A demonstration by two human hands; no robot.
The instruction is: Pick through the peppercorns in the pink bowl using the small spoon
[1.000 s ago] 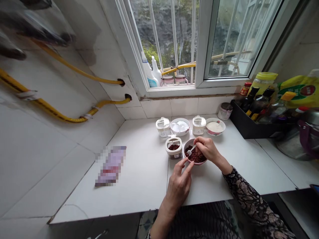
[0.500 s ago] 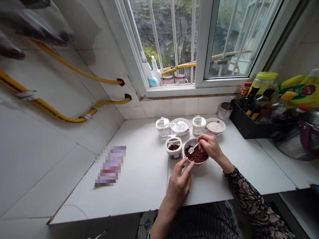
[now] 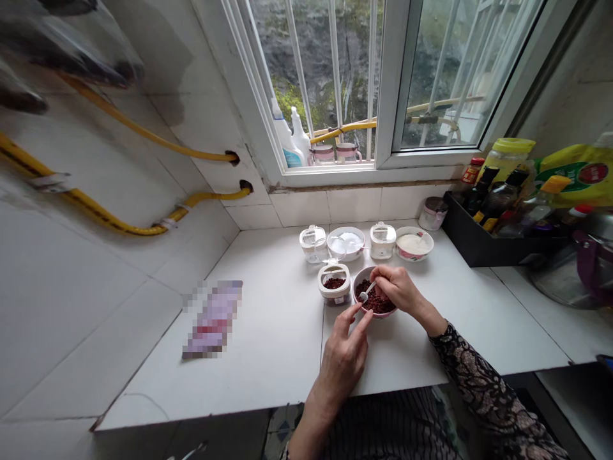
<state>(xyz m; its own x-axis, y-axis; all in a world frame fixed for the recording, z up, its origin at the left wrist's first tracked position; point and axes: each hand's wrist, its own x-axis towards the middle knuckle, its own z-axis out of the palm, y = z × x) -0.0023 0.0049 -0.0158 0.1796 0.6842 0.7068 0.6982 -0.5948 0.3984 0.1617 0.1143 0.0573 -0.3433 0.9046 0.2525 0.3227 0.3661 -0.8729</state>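
Note:
A bowl (image 3: pixel 385 315) of dark red-brown granules, perhaps peppercorns, stands on the counter. My right hand (image 3: pixel 405 295) is over its right side, pinching the handle of a small white spoon (image 3: pixel 364 296); the spoon's head is down at the granules on the left. Fingers of my left hand (image 3: pixel 342 358) are stretched apart, with two tips against the bowl's near rim. Just left of the bowl is a seasoning jar (image 3: pixel 334 297) with its lid raised and similar dark granules inside.
Behind stand a bowl of white powder (image 3: pixel 348 243), a bowl of pale grains (image 3: pixel 414 244) and two clear jars (image 3: pixel 313 243). A black bottle box (image 3: pixel 479 243) and a pot (image 3: pixel 565 271) are at right. A blurred purple packet (image 3: pixel 214 319) lies left.
My right hand has moved slightly left and lower over the bowl, and the spoon's head has shifted down and left into the granules. My left hand stays at the rim.

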